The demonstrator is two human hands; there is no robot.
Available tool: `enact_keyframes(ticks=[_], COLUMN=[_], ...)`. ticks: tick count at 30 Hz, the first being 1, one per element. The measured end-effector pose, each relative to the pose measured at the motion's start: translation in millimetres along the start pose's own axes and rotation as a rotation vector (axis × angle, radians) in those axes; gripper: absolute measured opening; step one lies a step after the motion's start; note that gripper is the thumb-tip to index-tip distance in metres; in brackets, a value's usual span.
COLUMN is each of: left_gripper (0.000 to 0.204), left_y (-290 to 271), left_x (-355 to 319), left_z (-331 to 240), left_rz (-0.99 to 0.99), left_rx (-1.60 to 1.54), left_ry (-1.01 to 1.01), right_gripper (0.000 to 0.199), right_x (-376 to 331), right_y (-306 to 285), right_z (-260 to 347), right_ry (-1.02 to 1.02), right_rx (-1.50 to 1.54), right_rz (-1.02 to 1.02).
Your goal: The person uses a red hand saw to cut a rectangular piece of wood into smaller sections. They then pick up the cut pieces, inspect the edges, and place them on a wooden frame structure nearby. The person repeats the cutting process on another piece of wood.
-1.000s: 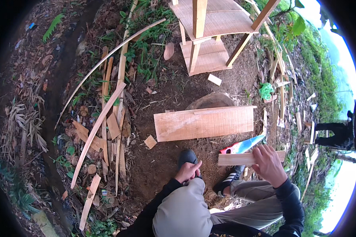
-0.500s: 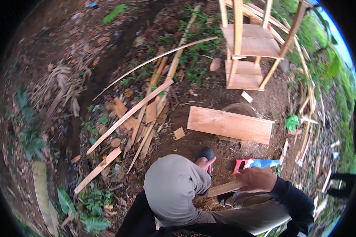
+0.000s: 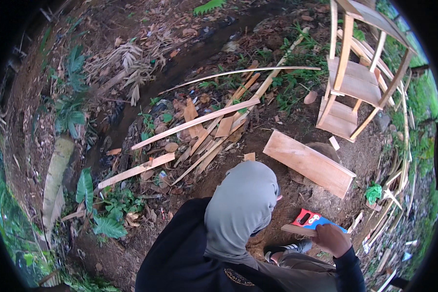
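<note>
My right hand [image 3: 332, 239], at lower right, is closed around a short flat piece of wood [image 3: 297, 229], whose end sticks out to the left of the fingers. Just beyond it on the ground lies a hand saw [image 3: 309, 217] with a red handle and a blue blade part, partly covered by the hand. My left arm, in a black sleeve [image 3: 180, 243], reaches toward my raised knee [image 3: 243, 209] in grey trousers. The left hand itself is hidden by the knee. Ahead, a wide plank [image 3: 309, 163] rests at a slant on a round stump [image 3: 324, 151].
A wooden frame with shelves [image 3: 357, 82] stands at the far right. Long strips and offcuts [image 3: 194, 124] lie piled at centre left. A green plastic bag [image 3: 373, 193] sits to the right, near more strips. A muddy channel [image 3: 180, 73] runs beyond the pile.
The view has turned, so the surroundings sit farther right. My right hand still holds the wood piece, which now shows more edge-on. My left sleeve has come forward beside the knee.
</note>
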State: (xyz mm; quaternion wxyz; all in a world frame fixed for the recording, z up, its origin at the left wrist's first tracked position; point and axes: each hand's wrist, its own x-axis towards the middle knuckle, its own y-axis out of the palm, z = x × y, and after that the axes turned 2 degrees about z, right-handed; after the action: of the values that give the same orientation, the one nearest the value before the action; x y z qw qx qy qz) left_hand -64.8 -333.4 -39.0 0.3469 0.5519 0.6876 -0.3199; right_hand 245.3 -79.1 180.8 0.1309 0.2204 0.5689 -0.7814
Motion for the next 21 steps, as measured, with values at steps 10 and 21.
enact_keyframes(ticks=[10,21], left_gripper=[0.069,0.066], left_y=[9,-66], left_x=[5,3], left_z=[-15,2], left_rz=[0.012,0.264], left_rx=[-0.011,-0.402], left_ry=[0.019,0.112], right_gripper=[0.031,0.023], right_x=[5,65], right_y=[18,64], right_z=[8,-34], right_ry=[0.064,0.056], right_rx=[0.076,-0.128], right_rz=[0.037,0.163])
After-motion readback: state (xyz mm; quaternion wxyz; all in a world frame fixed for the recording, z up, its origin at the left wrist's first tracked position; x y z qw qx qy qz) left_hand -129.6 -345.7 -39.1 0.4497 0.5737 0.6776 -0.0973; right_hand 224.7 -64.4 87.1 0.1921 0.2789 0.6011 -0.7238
